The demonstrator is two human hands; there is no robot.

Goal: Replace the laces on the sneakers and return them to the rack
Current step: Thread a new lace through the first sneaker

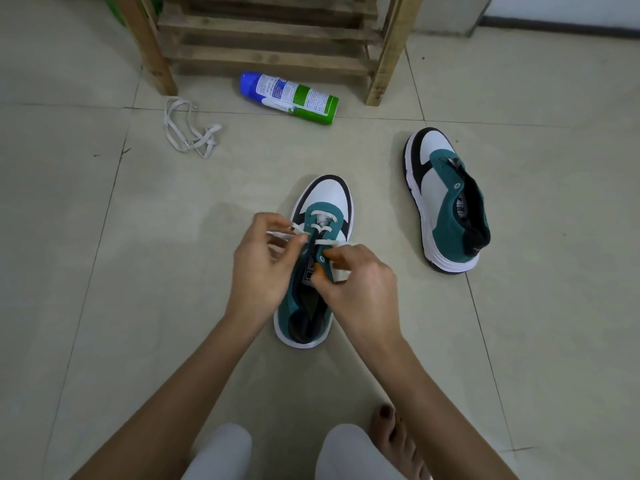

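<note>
- Left hand pinches the free end of the white lace just left of the near sneaker. Right hand is curled on that sneaker's right eyelet flap, thumb and fingers clamping it, with a strip of lace under the fingers.
- Wooden rack: slatted, at the top of view, legs on the tiled floor.
- Near sneaker: teal, white and black, upright on the floor at centre, toe towards the rack. Lace crosses the front eyelets. The tongue has a black-and-white printed tag, not readable.
- Second sneaker: same colours, well apart to the right, tipped on its side, opening facing right. Print on the insole is too small to read.
- Spray can: lying on its side just in front of the rack, blue cap to the left. White, blue and green label, text too small to read. Contents can't be seen.
- Loose lace: greyish white, tangled on the floor left of the can, near the rack's left leg.
- Bare foot: bottom right, dark nail polish.
</note>
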